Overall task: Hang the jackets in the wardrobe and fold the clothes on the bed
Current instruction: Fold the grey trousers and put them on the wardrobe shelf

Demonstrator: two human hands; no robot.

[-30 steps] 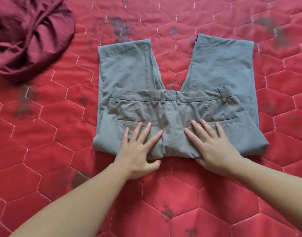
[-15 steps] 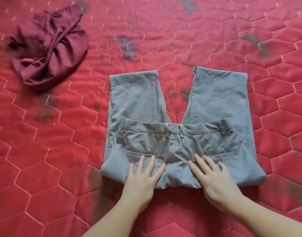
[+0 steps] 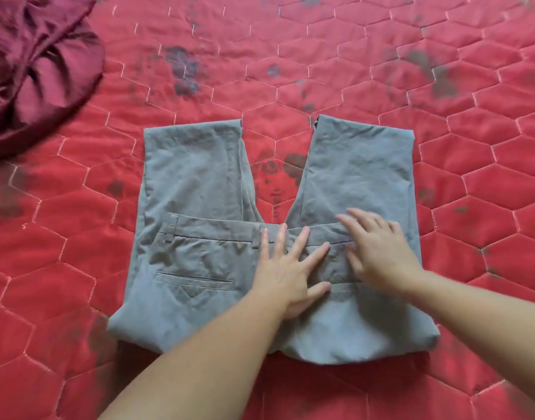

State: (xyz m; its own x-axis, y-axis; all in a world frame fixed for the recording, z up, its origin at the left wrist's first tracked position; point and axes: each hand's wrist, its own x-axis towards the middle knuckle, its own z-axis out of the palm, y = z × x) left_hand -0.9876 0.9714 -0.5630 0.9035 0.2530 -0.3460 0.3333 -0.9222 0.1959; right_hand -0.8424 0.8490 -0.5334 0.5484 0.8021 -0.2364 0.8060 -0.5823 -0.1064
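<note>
Grey trousers [image 3: 196,207] lie flat on the red quilted bed [image 3: 320,50], folded so the waistband and back pockets face up over the two legs. My left hand [image 3: 287,268] presses flat on the middle of the seat, fingers spread across the waistband. To its right, my right hand [image 3: 378,253] lies flat and blurred over the right back pocket and waistband. Both forearms reach in from the bottom edge and hide part of the trousers' near fold.
A crumpled maroon garment [image 3: 39,65] lies at the far left corner of the view. The quilt has dark blotches scattered over it and stretches out on all sides of the trousers.
Both hands have slid up from the near fold to the waistband area, the right one still in motion. The camera has come closer to the trousers.
</note>
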